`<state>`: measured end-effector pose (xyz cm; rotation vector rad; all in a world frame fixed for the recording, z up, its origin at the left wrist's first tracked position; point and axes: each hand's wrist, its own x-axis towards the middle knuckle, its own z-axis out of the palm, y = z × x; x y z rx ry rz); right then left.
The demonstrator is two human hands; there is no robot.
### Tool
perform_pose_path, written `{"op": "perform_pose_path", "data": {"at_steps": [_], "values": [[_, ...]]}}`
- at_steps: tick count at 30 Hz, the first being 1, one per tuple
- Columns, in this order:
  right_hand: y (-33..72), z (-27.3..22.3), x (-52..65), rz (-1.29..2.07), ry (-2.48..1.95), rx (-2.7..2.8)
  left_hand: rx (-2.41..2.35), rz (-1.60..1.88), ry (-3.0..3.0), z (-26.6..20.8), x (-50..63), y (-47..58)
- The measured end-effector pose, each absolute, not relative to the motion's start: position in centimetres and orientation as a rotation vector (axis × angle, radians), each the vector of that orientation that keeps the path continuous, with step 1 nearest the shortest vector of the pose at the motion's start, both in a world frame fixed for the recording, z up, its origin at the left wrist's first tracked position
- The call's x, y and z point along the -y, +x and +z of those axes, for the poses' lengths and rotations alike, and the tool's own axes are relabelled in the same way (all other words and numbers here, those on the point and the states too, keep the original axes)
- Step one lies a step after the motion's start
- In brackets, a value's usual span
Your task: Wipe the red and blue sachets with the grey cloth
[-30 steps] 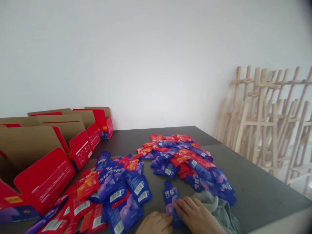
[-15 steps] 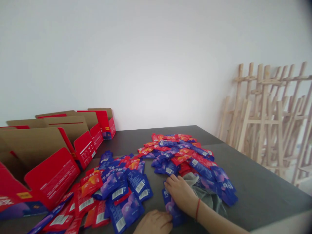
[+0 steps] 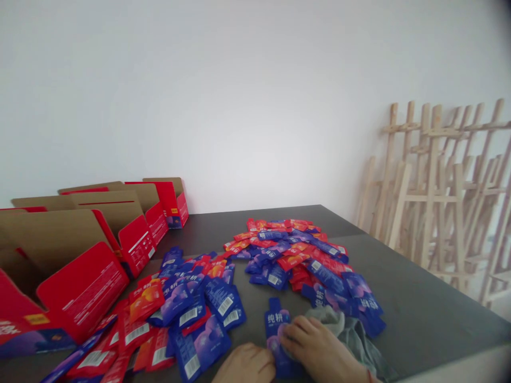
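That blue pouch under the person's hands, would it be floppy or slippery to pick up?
The blue pouch lies flat like the piled ones, so it is probably thin, light and bendy. Its glossy film looks slippery on the dark table. Both hands press on it.
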<state>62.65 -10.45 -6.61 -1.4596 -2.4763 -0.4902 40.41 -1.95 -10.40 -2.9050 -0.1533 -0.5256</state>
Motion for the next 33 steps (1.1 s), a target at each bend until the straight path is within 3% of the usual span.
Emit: {"op": "perform_pose_path", "data": {"at_steps": [6, 14, 18, 21, 26, 33], "values": [[65.5, -5.5, 9.1, -0.018, -1.837, 2.107, 0.066, -0.162, -3.026, -4.1, 1.5, 42.8], [65.8, -7.0, 9.4, 0.083, -1.743, 1.864, -0.555, -0.101, -2.7, 1.2, 0.9, 48.4], [65.7, -6.8, 9.4, 0.12, -1.668, 1.841, -0.551, -0.209, -2.66, 2.7, 0.2, 48.4], [65.6, -6.6, 9.5, 0.133, -1.653, 1.836, -0.278, -0.284, -2.707, 1.3, 0.4, 46.7], [65.4, -6.3, 9.6, 0.171, -1.689, 1.878, 0.112, -0.342, -2.808, -4.8, 1.5, 43.4], [65.0, -4.5, 10.5, 0.236, -1.663, 2.081, 0.08, -0.753, -2.816, -7.9, 2.2, 41.2]]}}
